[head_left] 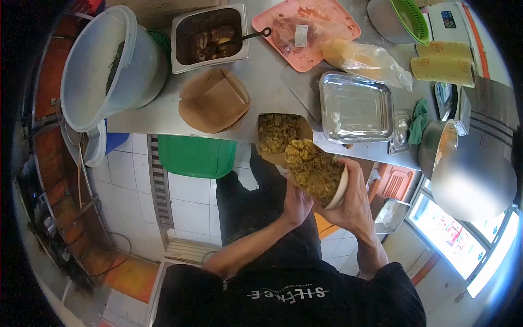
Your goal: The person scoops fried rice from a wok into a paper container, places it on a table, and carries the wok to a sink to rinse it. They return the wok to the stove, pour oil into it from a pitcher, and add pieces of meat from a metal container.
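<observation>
Bowl (340,188), pale rim, is grasped in right hand (354,203), fingers wrapped round its outer side. Bowl is held tilted, opening turned toward the left-hand side. Yellow-brown crumbly food (311,168) is seen heaped in it, up to and over the far end. Left hand (298,203) is held low beside the bowl, partly curled, fingers partly hidden under food and bowl; whether anything is gripped by it cannot be told.

Filled carton (280,136), brown, is placed just beyond the hands at counter edge, same kind of food inside; its near side is overlapped by the bowl's food. Whether the two touch cannot be told.

Open carton (214,102) is set on the counter (158,117), beyond and left of the left hand. Farther beyond it, steel pan (210,39) with dark food and dark-handled utensil (256,34). Shiny metal tray (357,107) is located beyond the right hand, green cloth (419,121) to its right. Pink tray (308,32) with plastic-wrapped items is seen farther out. Green stool (197,156) is positioned left of the left hand, below counter level.
</observation>
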Available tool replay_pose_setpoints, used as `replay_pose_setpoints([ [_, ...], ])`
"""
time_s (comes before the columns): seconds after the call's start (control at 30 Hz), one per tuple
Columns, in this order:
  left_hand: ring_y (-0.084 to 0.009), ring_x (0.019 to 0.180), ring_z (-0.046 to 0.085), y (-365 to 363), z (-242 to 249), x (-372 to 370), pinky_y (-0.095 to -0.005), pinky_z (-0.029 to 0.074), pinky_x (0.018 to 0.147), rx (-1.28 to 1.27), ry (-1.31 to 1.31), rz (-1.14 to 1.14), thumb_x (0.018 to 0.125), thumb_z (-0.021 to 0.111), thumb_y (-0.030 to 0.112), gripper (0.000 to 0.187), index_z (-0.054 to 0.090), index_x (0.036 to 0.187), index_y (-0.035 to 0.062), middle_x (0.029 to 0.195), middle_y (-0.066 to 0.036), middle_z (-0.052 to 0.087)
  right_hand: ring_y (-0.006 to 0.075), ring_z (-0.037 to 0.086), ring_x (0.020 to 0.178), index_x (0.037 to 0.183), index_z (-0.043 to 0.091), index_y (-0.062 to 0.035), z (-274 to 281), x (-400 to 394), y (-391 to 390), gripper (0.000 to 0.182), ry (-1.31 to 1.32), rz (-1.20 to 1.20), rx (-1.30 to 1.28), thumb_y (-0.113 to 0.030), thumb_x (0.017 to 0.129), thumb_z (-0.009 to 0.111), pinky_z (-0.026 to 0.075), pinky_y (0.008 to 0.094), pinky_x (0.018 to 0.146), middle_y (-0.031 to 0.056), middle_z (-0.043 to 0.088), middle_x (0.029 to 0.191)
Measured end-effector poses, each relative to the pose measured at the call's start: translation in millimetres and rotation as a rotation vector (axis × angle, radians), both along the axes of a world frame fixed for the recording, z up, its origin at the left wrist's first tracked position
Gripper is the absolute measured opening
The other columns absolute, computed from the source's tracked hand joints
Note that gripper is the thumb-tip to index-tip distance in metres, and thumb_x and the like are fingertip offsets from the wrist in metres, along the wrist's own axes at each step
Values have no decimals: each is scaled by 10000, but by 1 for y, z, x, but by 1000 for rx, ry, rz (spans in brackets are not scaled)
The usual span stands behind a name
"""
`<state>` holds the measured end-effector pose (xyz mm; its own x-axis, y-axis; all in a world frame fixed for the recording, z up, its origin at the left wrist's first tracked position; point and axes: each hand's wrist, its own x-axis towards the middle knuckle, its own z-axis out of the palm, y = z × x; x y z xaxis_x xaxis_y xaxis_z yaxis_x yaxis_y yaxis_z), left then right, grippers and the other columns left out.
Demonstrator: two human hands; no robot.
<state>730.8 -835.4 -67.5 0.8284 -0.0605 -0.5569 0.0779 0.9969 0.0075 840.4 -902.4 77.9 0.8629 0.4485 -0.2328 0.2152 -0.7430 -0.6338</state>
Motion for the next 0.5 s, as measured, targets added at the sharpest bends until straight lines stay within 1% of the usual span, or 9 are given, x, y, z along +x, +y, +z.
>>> replay_pose_setpoints([
  [0.07, -171, 1246, 440, -5, 2, -6, -334, 356, 1048, 8, -4, 0, 1010, 279, 431, 485, 371, 1357, 106, 1339, -34, 466, 360, 538, 1044, 1260, 342, -21, -7, -3, -8, 865, -33, 51, -76, -144, 567, 845, 449, 399, 863, 190, 490, 1125],
  [0.13, -182, 1272, 415, 6, 23, 15, -345, 343, 1061, 63, -47, 22, 1011, 277, 426, 491, 344, 1377, 106, 1365, -40, 439, 360, 539, 1037, 1260, 343, -23, -9, 5, -7, 859, -56, 55, -52, -138, 570, 840, 451, 398, 859, 189, 490, 1119],
  [0.2, -188, 1287, 397, -3, 20, -6, -362, 331, 1071, 231, -101, -17, 1012, 260, 429, 506, 308, 1401, 110, 1387, -38, 416, 359, 539, 1028, 1261, 345, -27, -1, -5, -7, 857, 6, 21, -47, -135, 570, 839, 451, 397, 856, 183, 491, 1110],
  [0.23, -192, 1294, 388, -4, 11, 0, -371, 325, 1076, 327, -165, -22, 1012, 252, 431, 514, 290, 1413, 111, 1397, -38, 405, 358, 540, 1022, 1260, 348, -29, -3, -1, -6, 854, -11, 20, -37, -137, 570, 839, 451, 397, 855, 180, 491, 1108],
  [0.3, -201, 1300, 382, -6, 15, -6, -381, 322, 1079, 359, -177, -20, 1011, 245, 437, 521, 278, 1417, 111, 1398, -42, 403, 356, 538, 1022, 1256, 355, -30, 2, -12, -12, 847, 6, 17, -31, -141, 569, 837, 450, 398, 858, 177, 489, 1108],
  [0.37, -208, 1300, 384, 0, 6, 13, -385, 324, 1080, 288, -204, -10, 1010, 241, 439, 525, 273, 1417, 109, 1399, -50, 401, 355, 532, 1035, 1250, 363, -29, -3, -8, -14, 837, -14, 42, -8, -144, 569, 836, 446, 398, 868, 179, 487, 1113],
  [0.4, -210, 1297, 388, 2, 5, 8, -384, 328, 1078, 181, -176, -28, 1010, 240, 439, 525, 275, 1415, 107, 1398, -57, 400, 354, 528, 1042, 1247, 367, -28, -5, -5, -14, 831, -26, 54, 1, -144, 570, 834, 444, 399, 873, 181, 486, 1115],
  [0.47, -213, 1292, 395, 1, 6, 1, -384, 333, 1075, 104, -159, -24, 1009, 243, 439, 525, 280, 1410, 102, 1398, -70, 397, 354, 519, 1057, 1242, 375, -24, -4, -3, -10, 818, -50, 63, 0, -143, 573, 830, 437, 400, 886, 186, 485, 1120],
  [0.5, -214, 1290, 397, 2, 9, 6, -385, 335, 1074, 137, -180, -2, 1009, 248, 440, 525, 282, 1407, 99, 1397, -77, 395, 357, 513, 1065, 1242, 375, -22, -4, 0, -8, 815, -44, 71, 1, -141, 575, 829, 434, 403, 891, 188, 484, 1125],
])
